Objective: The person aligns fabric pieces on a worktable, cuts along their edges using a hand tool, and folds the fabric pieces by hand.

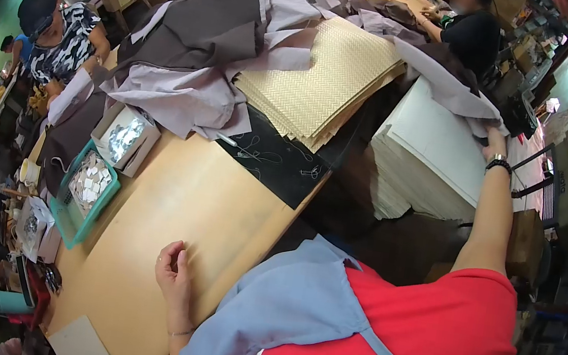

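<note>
My left hand [174, 272] hovers at the tabletop's near side, fingers loosely curled and thumb apart, with nothing visible in it. My right arm is stretched out far to the right. There my right hand [496, 140] grips the end of a pale lilac-grey cloth piece [450, 81]; its fingertips are partly hidden. That cloth trails over a tall stack of white sheets [434, 140] beside the table. Between my hands lies a stack of woven-pattern cream sheets [320, 74], partly covered by lilac and dark brown cloth pieces [203, 32].
Wooden tabletop [173, 191] spreads before me, with a black mat [273, 154] holding loose threads. A teal basket [79, 225] of small pale pieces and a cardboard box [144, 150] of shiny pieces stand left. Co-workers [72, 31] [472, 37] sit across the table.
</note>
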